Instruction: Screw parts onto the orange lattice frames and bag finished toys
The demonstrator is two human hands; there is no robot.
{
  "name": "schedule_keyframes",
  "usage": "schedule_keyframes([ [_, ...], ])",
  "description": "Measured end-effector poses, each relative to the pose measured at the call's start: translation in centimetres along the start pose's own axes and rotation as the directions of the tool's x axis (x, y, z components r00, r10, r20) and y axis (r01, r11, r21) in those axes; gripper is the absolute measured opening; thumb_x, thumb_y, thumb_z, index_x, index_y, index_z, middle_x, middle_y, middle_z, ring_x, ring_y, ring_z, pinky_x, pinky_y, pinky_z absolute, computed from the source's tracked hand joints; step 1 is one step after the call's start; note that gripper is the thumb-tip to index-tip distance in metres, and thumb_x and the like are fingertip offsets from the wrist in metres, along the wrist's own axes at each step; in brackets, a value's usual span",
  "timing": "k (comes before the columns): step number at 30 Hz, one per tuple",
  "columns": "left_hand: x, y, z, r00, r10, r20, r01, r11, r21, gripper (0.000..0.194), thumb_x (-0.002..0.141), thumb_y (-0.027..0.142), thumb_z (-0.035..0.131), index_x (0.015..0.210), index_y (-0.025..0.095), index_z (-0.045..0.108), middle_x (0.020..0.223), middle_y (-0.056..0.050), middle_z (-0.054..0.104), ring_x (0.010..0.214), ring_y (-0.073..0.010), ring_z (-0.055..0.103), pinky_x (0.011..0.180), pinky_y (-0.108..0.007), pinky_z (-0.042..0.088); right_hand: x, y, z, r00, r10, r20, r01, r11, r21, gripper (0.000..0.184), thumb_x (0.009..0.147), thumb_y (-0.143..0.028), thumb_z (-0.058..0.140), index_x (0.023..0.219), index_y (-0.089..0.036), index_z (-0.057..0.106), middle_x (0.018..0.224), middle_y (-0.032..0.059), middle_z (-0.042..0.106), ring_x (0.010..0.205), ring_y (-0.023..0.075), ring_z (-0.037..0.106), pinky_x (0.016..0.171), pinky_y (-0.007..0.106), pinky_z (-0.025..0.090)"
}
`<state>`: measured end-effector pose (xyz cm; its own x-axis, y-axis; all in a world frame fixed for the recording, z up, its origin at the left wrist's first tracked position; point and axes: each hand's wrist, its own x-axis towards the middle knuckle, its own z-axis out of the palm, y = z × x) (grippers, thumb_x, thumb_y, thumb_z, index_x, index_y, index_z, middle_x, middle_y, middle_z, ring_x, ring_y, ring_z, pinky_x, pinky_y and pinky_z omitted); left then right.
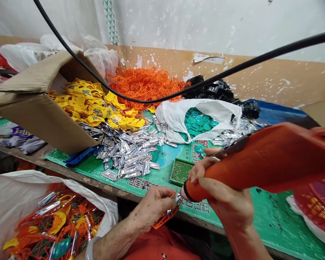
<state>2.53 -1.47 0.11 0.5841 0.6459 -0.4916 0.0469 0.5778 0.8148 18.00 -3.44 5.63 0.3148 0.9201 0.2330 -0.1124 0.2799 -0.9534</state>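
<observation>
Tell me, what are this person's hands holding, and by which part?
The left hand pinches an orange plastic lattice piece by its upper end. The right hand wraps around a thick orange tool, gripping its narrower end near the black tip.

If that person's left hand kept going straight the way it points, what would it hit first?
Probably the orange tool, at its dark-rimmed end, gripped in the right hand. The left hand points toward it, pinching an orange plastic piece; depth is hard to judge, so they may pass.

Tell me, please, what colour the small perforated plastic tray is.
The perforated tray is green; head view.
</observation>
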Motion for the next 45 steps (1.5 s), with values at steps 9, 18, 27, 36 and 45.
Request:
schedule_keyframes([
  [9, 0.2, -0.2, 0.1, 1.000, -0.009, -0.019, 0.008, 0.998, -0.066, 0.017, 0.059, 0.026, 0.065, 0.069, 0.012, 0.068, 0.055, 0.004, 0.048, 0.046, -0.0058, 0.030, 0.046, -0.023, 0.016, 0.5, 0.4, 0.1, 0.999, 0.001, 0.037, -0.004, 0.998, 0.068, 0.035, 0.064, -0.022, 0.071, 0.097, -0.024, 0.061, 0.067, -0.0020, 0.059, 0.060, 0.0166, 0.058, 0.062, 0.036, 0.051],
  [18, -0.8, 1.5, -2.2, 0.995, 0.043, -0.088, -0.037, 0.997, 0.070, 0.019, 0.067, 0.029, 0.061, 0.076, 0.013, 0.068, 0.054, 0.005, 0.051, 0.043, -0.0051, 0.030, 0.042, -0.021, 0.018, 5.1, 0.4, -1.1, 0.925, -0.224, -0.306, 0.266, 0.958, 0.105, 0.038, 0.059, -0.013, 0.069, 0.096, -0.020, 0.062, 0.056, -0.0050, 0.059, 0.049, 0.0151, 0.056, 0.055, 0.033, 0.048],
  [27, -0.6, 1.4, -4.5, 0.963, 0.079, -0.258, -0.089, 0.996, -0.029, 0.029, 0.067, 0.033, 0.067, 0.090, 0.015, 0.063, 0.059, 0.006, 0.056, 0.037, -0.0026, 0.031, 0.036, -0.017, 0.021, 7.7, 5.1, -0.5, 0.925, -0.194, -0.327, 0.220, 0.974, 0.044, 0.032, 0.057, -0.015, 0.072, 0.086, -0.017, 0.059, 0.056, -0.0067, 0.059, 0.046, 0.0136, 0.055, 0.051, 0.032, 0.046],
  [36, 1.3, 0.1, -2.8, 0.970, 0.116, -0.215, -0.107, 0.993, 0.052, 0.022, 0.072, 0.030, 0.059, 0.086, 0.014, 0.059, 0.061, 0.007, 0.052, 0.037, -0.0013, 0.032, 0.035, -0.015, 0.026, 7.9, 5.8, -0.6, 0.928, -0.183, -0.326, 0.204, 0.979, 0.030, 0.035, 0.057, -0.015, 0.073, 0.089, -0.018, 0.060, 0.057, -0.0069, 0.060, 0.047, 0.0142, 0.056, 0.053, 0.031, 0.046],
  [45, 1.5, -0.2, -2.7, 0.975, 0.110, -0.192, -0.106, 0.994, 0.032, 0.018, 0.071, 0.029, 0.059, 0.080, 0.015, 0.056, 0.062, 0.005, 0.055, 0.042, -0.0052, 0.050, 0.042, -0.017, 0.044, 7.7, 6.7, -0.8, 0.923, -0.179, -0.341, 0.182, 0.983, -0.023, 0.017, 0.057, -0.018, 0.074, 0.066, -0.016, 0.060, 0.062, -0.0025, 0.061, 0.052, 0.0139, 0.056, 0.055, 0.033, 0.047],
])
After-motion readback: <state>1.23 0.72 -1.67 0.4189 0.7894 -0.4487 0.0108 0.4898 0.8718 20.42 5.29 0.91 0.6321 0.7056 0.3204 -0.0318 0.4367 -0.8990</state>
